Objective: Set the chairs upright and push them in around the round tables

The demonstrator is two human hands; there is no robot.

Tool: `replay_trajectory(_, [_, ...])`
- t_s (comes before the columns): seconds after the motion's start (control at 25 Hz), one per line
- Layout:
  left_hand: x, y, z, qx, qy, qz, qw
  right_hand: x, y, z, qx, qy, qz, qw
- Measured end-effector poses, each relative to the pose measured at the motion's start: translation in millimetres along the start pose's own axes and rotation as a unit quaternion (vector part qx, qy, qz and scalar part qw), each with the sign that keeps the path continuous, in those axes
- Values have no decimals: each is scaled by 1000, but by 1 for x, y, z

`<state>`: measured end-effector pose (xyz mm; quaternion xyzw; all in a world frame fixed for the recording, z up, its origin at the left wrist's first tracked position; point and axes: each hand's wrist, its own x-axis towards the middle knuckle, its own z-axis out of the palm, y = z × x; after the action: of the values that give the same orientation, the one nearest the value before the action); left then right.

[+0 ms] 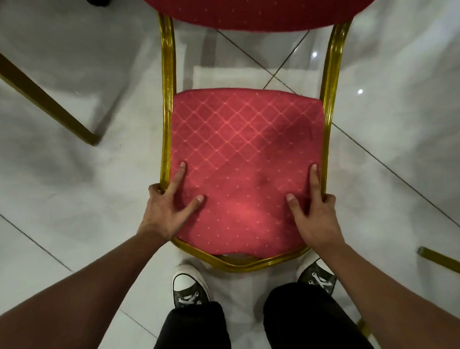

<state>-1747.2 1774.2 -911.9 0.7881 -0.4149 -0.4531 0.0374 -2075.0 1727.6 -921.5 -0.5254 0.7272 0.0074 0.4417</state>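
Seen from above, the chair (246,158) stands directly in front of the person, its red padded back between both hands and its red seat (259,8) further out at the top of the view. The left hand (170,205) grips the gold frame (167,98) at the back's left edge, index finger and thumb lying on the padding. The right hand (313,210) grips the frame at the right edge likewise. Two sneakers (188,288) stand on the glossy white tiled floor (404,116) below. Another gold chair leg (38,95) slants at left.
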Motion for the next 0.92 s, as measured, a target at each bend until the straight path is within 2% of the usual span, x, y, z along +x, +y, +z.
replay_trajectory(0.44, [-201, 99, -79, 72, -88, -33, 993, -167, -33, -150, -98, 9, 30, 995])
replay_trajectory(0.64, [-286, 157, -139, 89, -93, -55, 990, -249, -78, -222, -144, 32, 37, 988])
replay_trajectory(0.92, [-364, 225, -189, 110, -72, -65, 989, -305, -122, -314, -177, 37, 71, 981])
